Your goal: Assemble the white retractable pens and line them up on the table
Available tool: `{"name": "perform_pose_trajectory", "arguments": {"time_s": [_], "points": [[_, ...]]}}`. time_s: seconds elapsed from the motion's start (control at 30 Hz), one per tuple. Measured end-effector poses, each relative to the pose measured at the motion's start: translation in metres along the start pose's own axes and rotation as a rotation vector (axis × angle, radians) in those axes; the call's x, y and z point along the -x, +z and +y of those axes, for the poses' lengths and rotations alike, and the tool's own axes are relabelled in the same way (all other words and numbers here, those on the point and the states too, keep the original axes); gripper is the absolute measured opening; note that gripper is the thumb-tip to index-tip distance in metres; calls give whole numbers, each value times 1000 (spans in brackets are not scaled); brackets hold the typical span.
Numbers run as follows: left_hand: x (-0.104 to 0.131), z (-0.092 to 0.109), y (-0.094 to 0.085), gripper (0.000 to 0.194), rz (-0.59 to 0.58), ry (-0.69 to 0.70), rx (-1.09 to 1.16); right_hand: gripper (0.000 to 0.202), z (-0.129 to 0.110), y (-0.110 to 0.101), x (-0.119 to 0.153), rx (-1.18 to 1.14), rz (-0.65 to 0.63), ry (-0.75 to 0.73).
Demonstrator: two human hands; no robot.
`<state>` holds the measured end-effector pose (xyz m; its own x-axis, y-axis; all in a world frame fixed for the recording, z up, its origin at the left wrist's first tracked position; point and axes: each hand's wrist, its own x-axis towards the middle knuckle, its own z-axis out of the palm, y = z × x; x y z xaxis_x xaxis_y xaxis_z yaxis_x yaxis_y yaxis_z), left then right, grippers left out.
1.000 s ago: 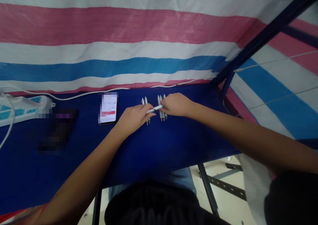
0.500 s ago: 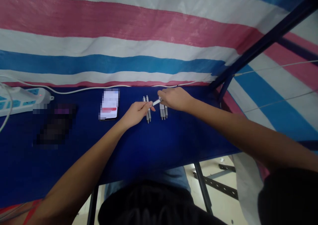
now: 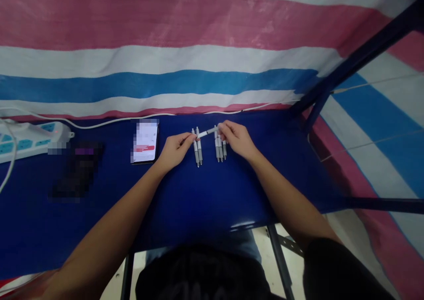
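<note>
A white and grey pen (image 3: 206,133) is held crosswise between my two hands, just above the table. My left hand (image 3: 176,149) pinches its white end. The grey end sits in the closed fingertips of my right hand (image 3: 236,136). Below the held pen, two pens (image 3: 198,152) lie side by side near my left fingertips. Another small group of pens (image 3: 219,150) lies under and beside my right fingers, which hide part of their upper ends. All of these lying pens point their grey tips toward me.
The blue table (image 3: 198,198) carries a lit phone (image 3: 145,142) left of my hands. Farther left are a blurred dark object (image 3: 77,169) and a white power strip (image 3: 33,138). A white cable (image 3: 109,122) runs along the back by the striped sheet (image 3: 149,84). A dark frame bar (image 3: 318,99) slants at right.
My right hand has turned and shifted right along the pen, so more of the pen shows between the hands. My left hand keeps its pinch. The view has shifted slightly.
</note>
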<state>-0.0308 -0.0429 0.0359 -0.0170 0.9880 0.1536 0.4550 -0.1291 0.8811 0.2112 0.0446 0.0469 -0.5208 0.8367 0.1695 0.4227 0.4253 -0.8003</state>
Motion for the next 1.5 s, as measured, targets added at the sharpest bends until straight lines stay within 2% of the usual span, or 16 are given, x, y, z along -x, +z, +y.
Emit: {"name": "perform_pose_trajectory", "arguments": {"time_s": [0.07, 0.13, 0.27, 0.37, 0.43, 0.53, 0.63, 0.73, 0.9, 1.03, 1.13, 1.2, 1.33, 1.5], "points": [[0, 0, 1, 41, 3, 3, -9, 39, 1, -4, 3, -14, -32, -37], [0, 2, 1, 42, 7, -2, -15, 41, 1, -7, 4, -58, -22, -62], [1, 3, 2, 38, 15, -1, -30, 36, 1, -11, 4, -109, -8, 13], [2, 2, 1, 36, 27, 5, -31, 25, -1, -12, 4, -133, -19, -43], [3, 2, 1, 36, 30, 1, -29, 37, -2, -13, 4, -152, -17, -57], [4, 1, 2, 34, 36, 3, -38, 25, -3, -13, 3, -208, -29, 28], [4, -1, 4, 35, 49, 17, -31, 20, 1, -13, 3, -270, -30, -4], [5, -4, 7, 38, 68, 25, -21, 35, 5, -10, 1, -386, 30, -29], [7, -6, 9, 34, 60, 46, 12, 38, 5, 3, -2, -524, 88, 69], [8, -8, 7, 27, 104, 60, 37, 41, 0, 9, -1, -669, 160, 141], [9, -8, 7, 26, 134, 71, 17, 40, -1, 9, 2, -669, 142, 212], [10, -9, 8, 26, 131, 80, 10, 39, 1, 7, 2, -655, 150, 194], [11, -13, 11, 29, 95, 113, -24, 30, 3, 10, -2, -735, 243, 119], [9, -12, 10, 21, 196, 311, -220, 31, 1, 24, -7, -797, 383, 55]]}}
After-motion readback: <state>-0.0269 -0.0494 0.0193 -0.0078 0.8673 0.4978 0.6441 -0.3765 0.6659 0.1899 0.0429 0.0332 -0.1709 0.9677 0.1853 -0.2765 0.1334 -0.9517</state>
